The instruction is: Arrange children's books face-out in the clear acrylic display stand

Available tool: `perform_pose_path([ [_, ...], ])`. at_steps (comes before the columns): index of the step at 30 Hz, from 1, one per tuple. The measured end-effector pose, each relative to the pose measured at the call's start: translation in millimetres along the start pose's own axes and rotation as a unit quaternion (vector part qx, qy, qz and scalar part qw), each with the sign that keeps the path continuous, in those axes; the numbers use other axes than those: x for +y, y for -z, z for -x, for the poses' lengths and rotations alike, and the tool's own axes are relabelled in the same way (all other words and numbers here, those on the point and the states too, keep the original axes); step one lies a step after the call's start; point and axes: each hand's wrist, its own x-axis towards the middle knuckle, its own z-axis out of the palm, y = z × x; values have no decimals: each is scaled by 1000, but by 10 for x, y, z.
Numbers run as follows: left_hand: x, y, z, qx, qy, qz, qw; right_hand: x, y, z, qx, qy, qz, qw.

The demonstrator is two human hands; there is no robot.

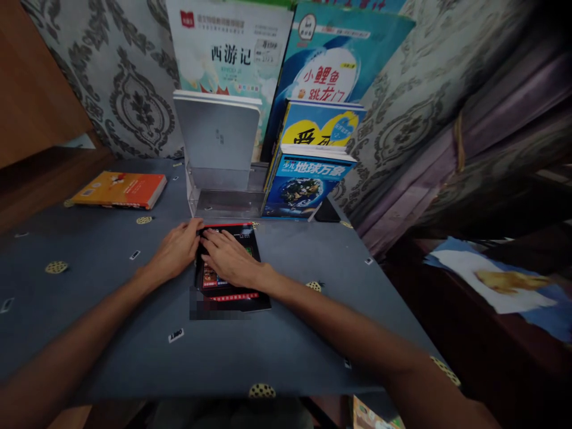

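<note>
A black book point(239, 291) with red strips and small coloured pictures lies flat on the table. My right hand point(232, 259) rests palm down across its cover, fingers stretched toward the upper left corner. Along the book's left edge lies my left hand point(177, 250), its extended fingertips at that same corner, close to the right fingertips. The left thumb is hard to make out. Just behind the book stands a clear acrylic book stand point(227, 205) holding a grey book point(218, 140) and a blue book with an Earth picture point(301, 187).
An orange book point(120, 189) lies at the back left of the patterned grey tablecloth point(134, 339). Taller books, including a white one point(232, 36) and a teal one point(353, 47), rise behind the stand. A dark flat object point(328, 211) lies right of it, near a purple curtain point(415, 161).
</note>
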Motion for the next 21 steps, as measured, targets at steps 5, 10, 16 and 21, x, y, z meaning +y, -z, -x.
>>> perform_pose_path([
  [5, 18, -9, 5, -2, 0, -13, 1000, 135, -29, 16, 8, -32, -8, 999],
  [10, 64, -3, 17, -4, -6, -29, 1000, 321, 44, 219, 16, -79, -8, 997],
  [16, 59, -15, 14, -5, -42, -76, 996, 645, 87, 489, 59, -126, -39, 990],
  [21, 109, -57, -18, -3, -71, -74, 995, 760, 63, 520, 81, -140, -92, 983],
])
